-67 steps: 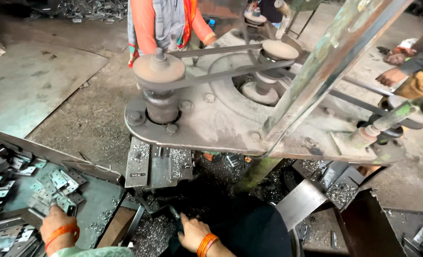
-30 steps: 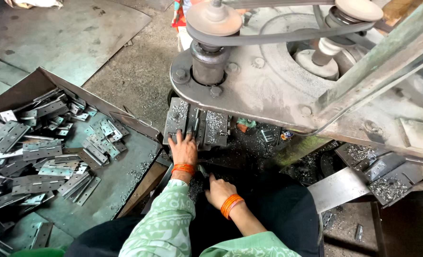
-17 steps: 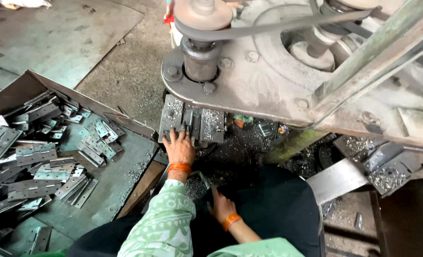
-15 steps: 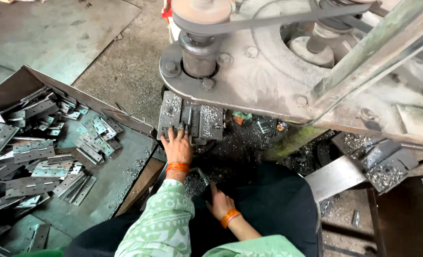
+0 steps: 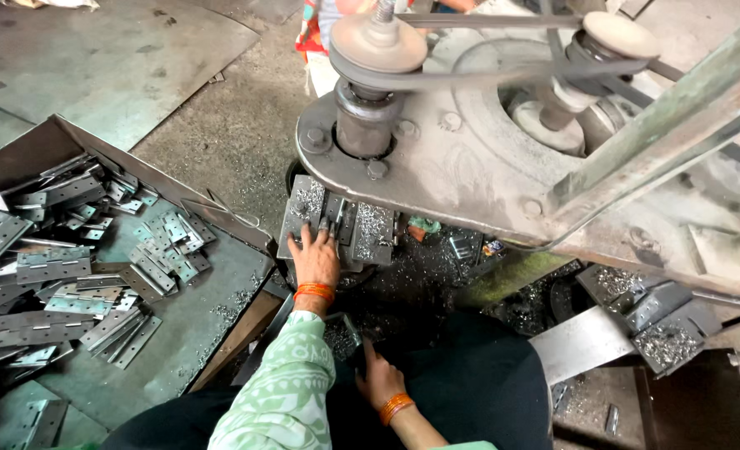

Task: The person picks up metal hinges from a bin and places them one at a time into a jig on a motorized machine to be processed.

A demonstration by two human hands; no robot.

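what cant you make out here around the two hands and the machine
Head view, all of it:
- Left hand fingertips: pressed at the grey metal block; a held part is too small to tell.
- Right hand: fingers sink into dark shadow over the lap; grip unclear.
- Belt: motion-blurred.
- Other person: cut off by the top edge.

Two seconds ago the left hand (image 5: pixel 316 260) was low beside the tray of flat grey metal hinge plates (image 5: pixel 70 267); it has since reached up onto the chip-covered grey steel block (image 5: pixel 337 223) under the machine. The right hand (image 5: pixel 380 379) moved slightly lower, near the lap.
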